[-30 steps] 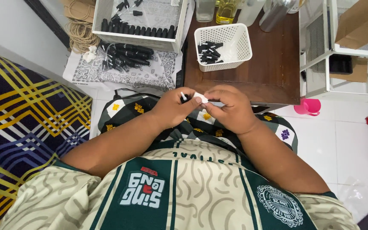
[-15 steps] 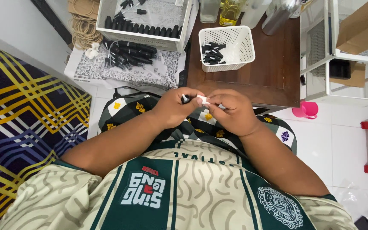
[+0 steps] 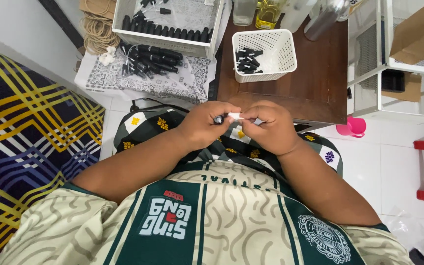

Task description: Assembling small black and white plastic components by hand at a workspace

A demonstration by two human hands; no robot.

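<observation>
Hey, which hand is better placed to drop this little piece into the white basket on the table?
Probably the right hand. It pinches the white end of the small piece, and the white basket sits ahead on its side. The left hand holds the dark end and would have to cross over.

Just beyond the fingers [image 3: 231,117] a bare strip of brown desk [image 3: 315,83] lies open. Farther ahead the white basket [image 3: 283,54] blocks the way, with bottles [image 3: 268,12] behind it. Left of the fingers, a white tray [image 3: 170,44] and black caps [image 3: 148,61] crowd the floor.
</observation>
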